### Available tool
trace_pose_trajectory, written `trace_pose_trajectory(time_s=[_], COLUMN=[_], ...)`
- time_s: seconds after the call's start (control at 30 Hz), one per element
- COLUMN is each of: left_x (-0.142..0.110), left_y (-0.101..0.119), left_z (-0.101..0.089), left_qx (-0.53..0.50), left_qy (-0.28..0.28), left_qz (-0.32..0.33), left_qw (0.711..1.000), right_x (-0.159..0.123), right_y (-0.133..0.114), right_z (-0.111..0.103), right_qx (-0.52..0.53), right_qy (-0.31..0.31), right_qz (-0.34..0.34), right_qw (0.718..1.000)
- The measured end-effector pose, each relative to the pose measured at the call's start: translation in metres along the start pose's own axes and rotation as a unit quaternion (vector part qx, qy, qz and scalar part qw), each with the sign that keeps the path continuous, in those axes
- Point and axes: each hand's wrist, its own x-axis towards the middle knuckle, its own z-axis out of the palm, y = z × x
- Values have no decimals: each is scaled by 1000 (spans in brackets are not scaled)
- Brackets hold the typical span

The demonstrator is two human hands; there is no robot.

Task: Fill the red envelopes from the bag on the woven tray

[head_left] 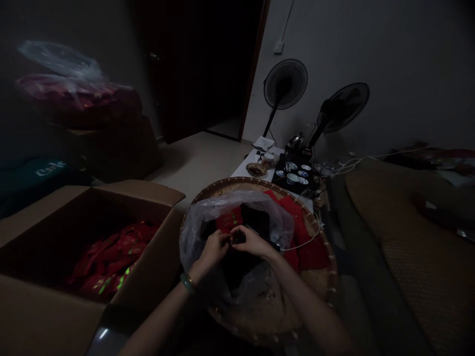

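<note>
Over a round woven tray [222, 184], my left hand [215, 248] and my right hand [252, 241] meet with fingertips pinched close together. Something small and dark seems to be between them, too dim to name. Under them a clear plastic bag [195, 237] spreads open, with black pieces [256, 217] inside that look like cloth. A red piece with gold and green marks [229, 218] lies just beyond my fingers. Folded red cloth [297, 212] rests along the tray's right side. A white cord [306, 242] runs from near my right wrist toward the tray's right edge.
At left stands an open cardboard box [144, 190] with many red pieces [115, 257] inside. A plastic bag of red things [85, 99] sits on another box [115, 151]. Beyond the tray are cups [292, 179] and two fans [285, 84] [345, 106]. A woven mat [415, 237] lies at right.
</note>
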Motion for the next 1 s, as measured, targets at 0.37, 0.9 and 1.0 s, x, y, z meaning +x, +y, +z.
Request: trace_pose_trajectory(time_s=[0.37,0.9,1.0], left_x=[1,-2,-2], left_y=[3,-2,-2], left_z=[-4,3,2], left_qx=[-57,-91,-93], left_qy=[50,75,85], left_qz=[-74,-61,-70], left_qw=[994,991,989], right_x=[1,3,0], right_y=[-12,-16,-20], right_z=[-1,8,12], right_qx=[-284,-432,-464], right_qy=[-16,-21,-10], right_qz=[-22,-1,-4], right_qw=[958,902,886])
